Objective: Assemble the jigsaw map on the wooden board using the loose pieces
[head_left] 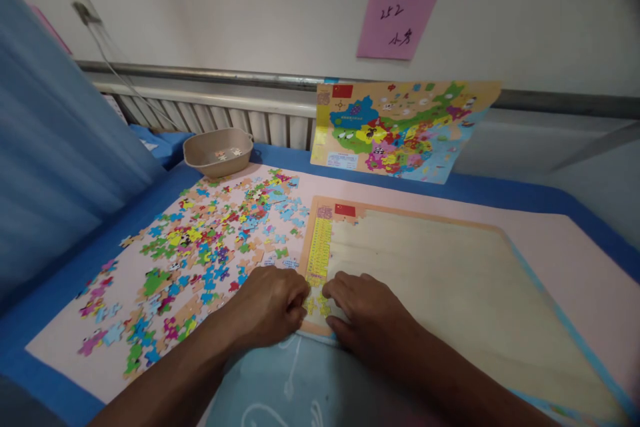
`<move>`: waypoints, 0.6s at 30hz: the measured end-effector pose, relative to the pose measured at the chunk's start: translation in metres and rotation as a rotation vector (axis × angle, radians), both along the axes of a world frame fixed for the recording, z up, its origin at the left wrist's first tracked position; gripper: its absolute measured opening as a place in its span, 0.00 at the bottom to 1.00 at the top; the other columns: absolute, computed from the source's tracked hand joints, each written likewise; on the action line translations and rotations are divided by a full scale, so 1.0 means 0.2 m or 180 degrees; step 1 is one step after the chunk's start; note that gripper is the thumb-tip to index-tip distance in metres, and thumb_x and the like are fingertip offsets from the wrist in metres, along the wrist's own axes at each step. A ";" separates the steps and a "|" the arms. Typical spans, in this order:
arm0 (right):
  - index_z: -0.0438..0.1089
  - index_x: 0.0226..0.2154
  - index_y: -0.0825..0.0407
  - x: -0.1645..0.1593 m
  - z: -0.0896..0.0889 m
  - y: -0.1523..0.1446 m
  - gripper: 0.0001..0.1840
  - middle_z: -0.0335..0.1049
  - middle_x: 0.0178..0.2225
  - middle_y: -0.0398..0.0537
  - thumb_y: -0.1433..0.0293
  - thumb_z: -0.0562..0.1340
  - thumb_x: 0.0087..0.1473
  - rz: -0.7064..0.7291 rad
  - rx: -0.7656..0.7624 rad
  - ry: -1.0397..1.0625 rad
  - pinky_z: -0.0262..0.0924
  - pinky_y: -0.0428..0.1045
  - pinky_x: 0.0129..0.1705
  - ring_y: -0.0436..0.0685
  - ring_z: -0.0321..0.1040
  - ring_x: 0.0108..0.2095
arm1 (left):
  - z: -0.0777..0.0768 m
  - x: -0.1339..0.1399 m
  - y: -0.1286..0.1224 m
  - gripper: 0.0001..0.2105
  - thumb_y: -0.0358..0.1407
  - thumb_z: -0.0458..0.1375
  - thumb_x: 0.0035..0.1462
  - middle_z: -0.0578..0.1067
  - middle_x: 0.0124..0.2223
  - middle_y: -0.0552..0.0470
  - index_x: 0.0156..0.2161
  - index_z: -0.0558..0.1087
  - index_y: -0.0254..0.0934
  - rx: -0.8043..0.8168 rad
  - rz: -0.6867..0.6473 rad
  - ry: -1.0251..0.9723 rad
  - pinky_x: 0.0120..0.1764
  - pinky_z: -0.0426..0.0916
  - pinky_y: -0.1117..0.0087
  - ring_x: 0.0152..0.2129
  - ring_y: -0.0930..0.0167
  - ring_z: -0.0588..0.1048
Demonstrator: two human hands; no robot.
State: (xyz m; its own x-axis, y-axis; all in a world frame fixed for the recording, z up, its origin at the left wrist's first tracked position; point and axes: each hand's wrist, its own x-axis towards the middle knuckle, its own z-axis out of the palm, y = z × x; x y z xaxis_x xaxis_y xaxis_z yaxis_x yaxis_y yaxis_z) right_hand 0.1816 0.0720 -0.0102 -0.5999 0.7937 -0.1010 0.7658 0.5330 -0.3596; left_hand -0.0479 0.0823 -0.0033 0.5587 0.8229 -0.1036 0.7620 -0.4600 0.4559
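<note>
My left hand (277, 300) rests at the lower left border of the puzzle board (425, 273), its fingers curled in; whatever is in them is hidden. Just across from it, my right hand (367, 310) has bent fingers and the thumb apart, with fingertips touching the board beside the yellow puzzle pieces (315, 301). Those pieces lie between the two hands. Above them a yellow strip (320, 247) of joined pieces runs up the board's left side to a red flag section (345, 210). Most of the board shows bare beige backing.
Many loose puzzle pieces (205, 240) spread over pink paper (60, 340) on the left. Behind them stands a beige basin (217, 147) with a few pieces inside. A colourful printed map (400, 130) leans against the wall rail (210, 77). A blue curtain (65, 120) hangs at left.
</note>
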 end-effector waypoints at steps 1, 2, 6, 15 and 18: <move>0.71 0.44 0.51 0.00 0.00 0.00 0.12 0.74 0.42 0.49 0.74 0.63 0.55 -0.0008 0.0010 0.0004 0.50 0.54 0.42 0.59 0.66 0.41 | 0.00 0.00 0.00 0.05 0.29 0.57 0.51 0.71 0.29 0.56 0.28 0.65 0.39 -0.0001 -0.0008 0.0008 0.31 0.51 0.67 0.27 0.71 0.66; 0.71 0.43 0.51 0.00 -0.01 0.00 0.11 0.74 0.42 0.49 0.73 0.63 0.55 -0.0010 0.0023 0.0015 0.50 0.54 0.42 0.59 0.65 0.41 | 0.00 0.00 0.00 0.05 0.29 0.57 0.51 0.70 0.29 0.56 0.28 0.65 0.39 -0.0001 -0.0010 0.0016 0.31 0.51 0.67 0.27 0.71 0.66; 0.70 0.43 0.51 0.01 -0.02 -0.01 0.12 0.74 0.41 0.48 0.73 0.64 0.54 -0.0076 0.0056 0.0100 0.50 0.53 0.41 0.59 0.65 0.39 | 0.00 0.00 0.00 0.05 0.29 0.57 0.50 0.70 0.28 0.56 0.28 0.65 0.39 0.0005 -0.0010 0.0027 0.31 0.50 0.66 0.26 0.71 0.65; 0.70 0.41 0.51 0.02 -0.02 0.00 0.12 0.74 0.39 0.48 0.75 0.62 0.52 -0.0076 0.0007 0.0189 0.48 0.53 0.40 0.58 0.64 0.37 | 0.00 0.00 0.00 0.07 0.29 0.59 0.51 0.71 0.29 0.57 0.27 0.65 0.39 -0.0032 0.0046 0.0019 0.31 0.52 0.67 0.27 0.72 0.66; 0.70 0.40 0.51 0.02 -0.04 0.00 0.11 0.73 0.38 0.47 0.75 0.62 0.52 -0.0084 0.0077 0.0231 0.48 0.53 0.40 0.57 0.63 0.37 | 0.01 -0.01 0.00 0.07 0.29 0.59 0.50 0.70 0.28 0.58 0.27 0.65 0.39 -0.0075 0.0095 -0.0025 0.31 0.52 0.68 0.27 0.72 0.66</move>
